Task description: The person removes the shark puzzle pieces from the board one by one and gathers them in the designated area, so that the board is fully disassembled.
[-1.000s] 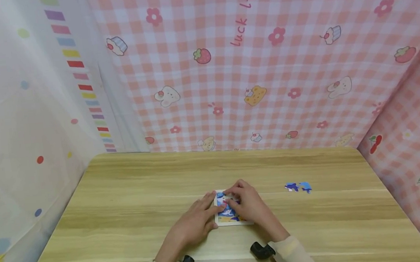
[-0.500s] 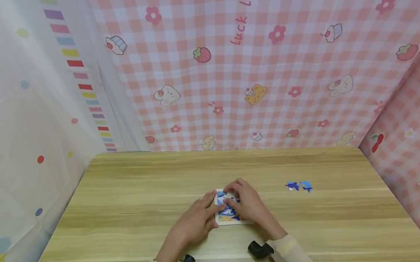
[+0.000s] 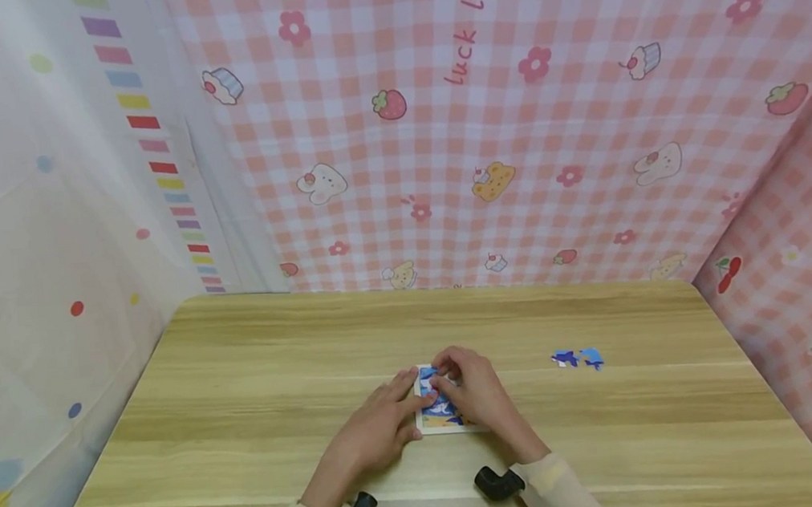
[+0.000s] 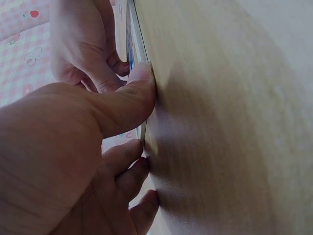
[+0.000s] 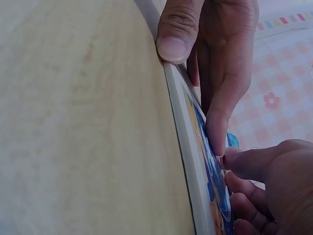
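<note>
A small white-rimmed jigsaw board point(image 3: 454, 429) with a blue and yellow picture lies on the table. My left hand point(image 3: 381, 430) grips its left side, thumb at the near corner and other fingers toward the far corner. The left index finger point(image 5: 220, 125) presses onto the picture. Above the board's right half, my right hand point(image 3: 477, 386) pinches a puzzle piece with thumb and fingers. A light blue edge of a puzzle piece point(image 5: 232, 140) sticks up by the right thumb in the right wrist view. The right hand hides much of the picture.
Two loose blue puzzle pieces point(image 3: 563, 360) lie close together to the right of the board. The wooden table point(image 3: 278, 361) meets a pink checked cloth point(image 3: 439, 138) at its back edge. Black wrist devices point(image 3: 499, 483) sit below both hands.
The right hand has shifted slightly left over the board, its thumb moving up and left and covering more of the picture. The left hand stays in place.
</note>
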The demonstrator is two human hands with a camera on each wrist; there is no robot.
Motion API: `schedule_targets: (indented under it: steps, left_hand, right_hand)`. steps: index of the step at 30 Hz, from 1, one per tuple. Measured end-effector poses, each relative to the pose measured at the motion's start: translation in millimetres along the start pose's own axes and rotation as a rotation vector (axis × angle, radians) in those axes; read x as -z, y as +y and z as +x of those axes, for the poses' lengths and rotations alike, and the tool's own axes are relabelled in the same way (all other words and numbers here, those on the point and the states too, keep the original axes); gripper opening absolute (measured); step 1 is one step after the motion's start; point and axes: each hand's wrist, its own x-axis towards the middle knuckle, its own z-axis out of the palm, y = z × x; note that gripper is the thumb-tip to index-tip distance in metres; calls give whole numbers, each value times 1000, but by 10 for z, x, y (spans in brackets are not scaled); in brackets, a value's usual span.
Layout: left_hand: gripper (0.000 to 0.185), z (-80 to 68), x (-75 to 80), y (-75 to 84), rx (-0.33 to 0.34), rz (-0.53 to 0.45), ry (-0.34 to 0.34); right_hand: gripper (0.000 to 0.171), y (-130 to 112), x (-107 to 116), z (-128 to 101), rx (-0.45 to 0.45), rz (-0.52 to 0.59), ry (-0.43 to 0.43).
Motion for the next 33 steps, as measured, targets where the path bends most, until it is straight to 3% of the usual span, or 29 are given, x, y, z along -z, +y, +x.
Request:
schedule_targets:
  steps: [7, 17, 33]
  left_hand:
    - [51, -6, 13, 7, 4, 9, 0]
    - [50, -7, 17, 4, 1, 12, -13]
    - [53, -21, 17, 8, 8, 11, -12]
  right_hand:
    - [18, -15, -2, 2, -28, 32, -23]
    - [11, -37, 41, -22, -64, 117, -22]
    - [9, -6, 269, -119, -105, 165, -24]
